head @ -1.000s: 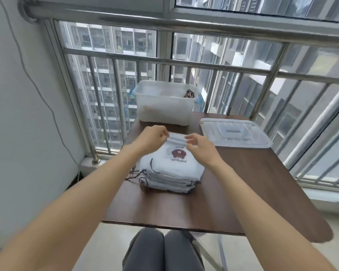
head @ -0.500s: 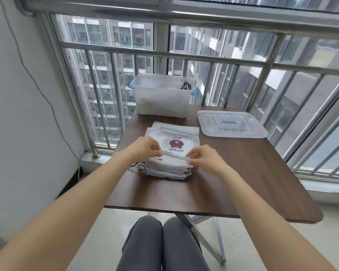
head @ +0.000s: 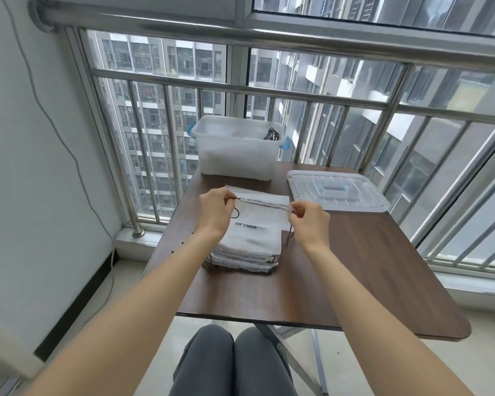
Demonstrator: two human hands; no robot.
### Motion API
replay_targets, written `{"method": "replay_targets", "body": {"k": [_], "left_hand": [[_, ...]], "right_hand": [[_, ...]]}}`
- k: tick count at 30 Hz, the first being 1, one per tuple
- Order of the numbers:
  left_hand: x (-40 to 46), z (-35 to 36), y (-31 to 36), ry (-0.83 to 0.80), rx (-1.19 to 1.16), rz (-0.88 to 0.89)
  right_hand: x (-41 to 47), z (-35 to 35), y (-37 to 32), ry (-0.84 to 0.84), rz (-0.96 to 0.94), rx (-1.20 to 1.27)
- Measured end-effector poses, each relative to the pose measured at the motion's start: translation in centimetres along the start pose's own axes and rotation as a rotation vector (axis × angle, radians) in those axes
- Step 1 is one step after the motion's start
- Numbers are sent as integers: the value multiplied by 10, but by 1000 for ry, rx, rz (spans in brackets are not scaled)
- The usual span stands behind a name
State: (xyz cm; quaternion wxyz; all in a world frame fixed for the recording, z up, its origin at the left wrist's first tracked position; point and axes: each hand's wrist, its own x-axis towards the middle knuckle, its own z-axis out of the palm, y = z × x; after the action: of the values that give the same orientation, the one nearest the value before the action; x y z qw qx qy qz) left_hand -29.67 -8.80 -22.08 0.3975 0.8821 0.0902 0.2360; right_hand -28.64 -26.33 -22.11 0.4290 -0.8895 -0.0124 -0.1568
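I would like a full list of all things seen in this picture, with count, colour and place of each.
bag: one, white, black cord, held above the pile
pile: one, white bags, on the table
bin: one, clear, blue clips, table's far edge
lid: one, clear, right of the bin
table: one, dark brown, by the window
railing: one, silver, along the window
left hand: one, pinches the bag's left end
right hand: one, pinches the bag's right end
legs: two, grey trousers, below the table

Enclosed high-rise apartment balcony, steel railing (head: pixel 269 35), window bars, tower blocks outside, folding table (head: pixel 355 267)
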Motion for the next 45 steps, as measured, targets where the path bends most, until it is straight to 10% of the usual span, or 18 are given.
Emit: {"method": "replay_targets", "body": {"k": [14,24,33,36,41,45], "left_hand": [[19,-13,-4,-104,-720,-527],[24,-20,-7,-100,-1180,-817],[20,-7,-4,-247,-1299,-777],[18,-5,3,-279,-1052,-657],[12,-9,2,-348,-12,94],[15,-12,6,-374,133,313]], "right_hand": [[6,-5,-3,147,276,291],[12,-12,2,-18,479,1201],[14,-3,-10,-129,609,1477],[18,1,-13,-126,521,1314],[16,-4,-9,-189,-135,85],[14,-2,-13,-141,-313,-239]]}}
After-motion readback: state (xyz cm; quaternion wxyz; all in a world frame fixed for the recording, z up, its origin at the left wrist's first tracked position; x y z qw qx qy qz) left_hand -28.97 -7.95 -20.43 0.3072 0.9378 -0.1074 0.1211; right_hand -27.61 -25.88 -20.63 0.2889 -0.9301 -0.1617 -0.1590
